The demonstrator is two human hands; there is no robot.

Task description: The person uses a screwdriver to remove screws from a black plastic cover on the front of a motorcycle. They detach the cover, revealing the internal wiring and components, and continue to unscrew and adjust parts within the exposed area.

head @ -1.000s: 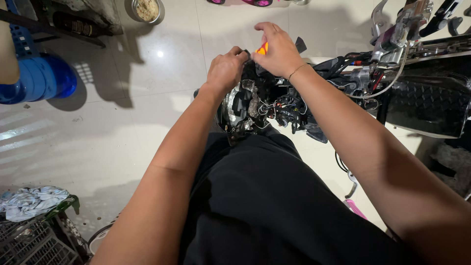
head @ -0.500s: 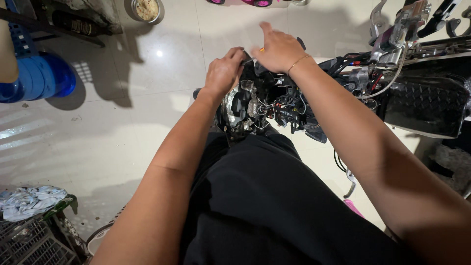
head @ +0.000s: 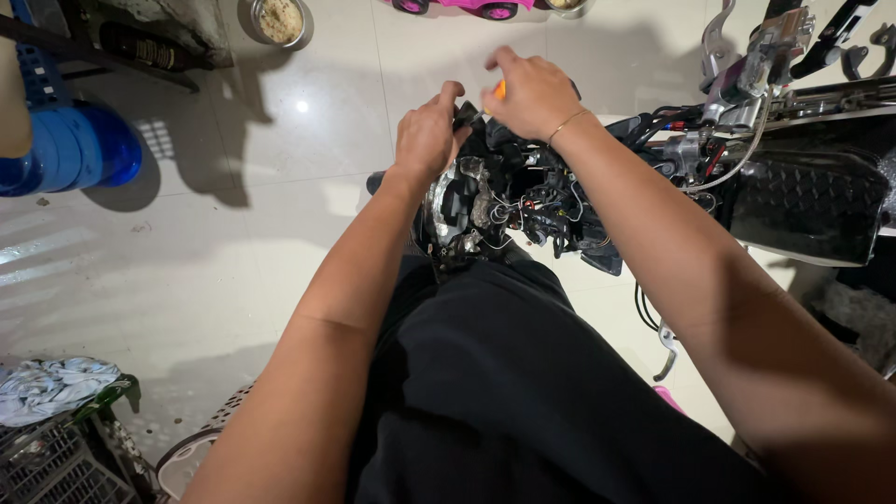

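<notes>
My left hand point(head: 426, 138) grips the top edge of a black motorcycle headlight assembly point(head: 504, 201), whose open back shows tangled wires and connectors. My right hand point(head: 534, 93) is closed around a small tool with an orange handle point(head: 500, 90), held at the top of the same assembly, close to my left fingers. A thin bracelet circles my right wrist. My black-clothed legs fill the lower middle of the view.
The motorcycle's handlebar with brake lever point(head: 747, 56) and a black patterned panel point(head: 805, 205) lie to the right. A blue water jug point(head: 70, 149) stands at left, a metal bowl point(head: 278, 19) at top, a black crate with a rag point(head: 51, 411) at bottom left.
My right hand lifted slightly, so the orange handle shows again beside my left fingers. My left hand shifted its grip a little upward on the assembly.
</notes>
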